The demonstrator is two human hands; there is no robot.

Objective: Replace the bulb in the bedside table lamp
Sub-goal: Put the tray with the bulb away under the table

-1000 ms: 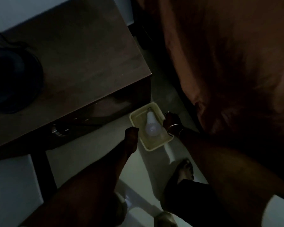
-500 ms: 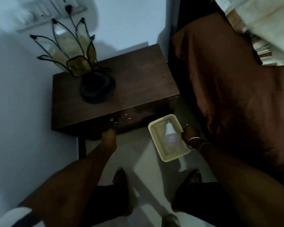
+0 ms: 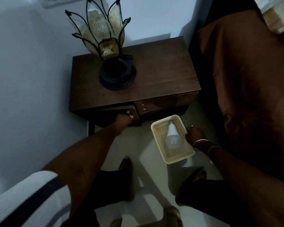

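Observation:
A petal-shaped lamp (image 3: 103, 35) on a black round base stands at the back left of the dark wooden bedside table (image 3: 162, 71). A bulb shows inside its glass petals. My right hand (image 3: 193, 134) grips the right rim of a cream plastic tray (image 3: 179, 157), held above the floor in front of the table. In the tray lies a white bulb (image 3: 172, 136), its cap pointing towards the table. My left hand (image 3: 123, 121) is closed around the metal handle (image 3: 128, 113) of the table's left drawer.
A bed with a brown cover (image 3: 252, 87) runs along the right, close to the table. A white wall (image 3: 23, 79) is on the left and behind. My two feet stand on the pale floor (image 3: 138, 145) below the tray.
The view has risen from close over the table to high above it. My left hand went from beside the tray to the left drawer's handle. The tray stays in my right hand.

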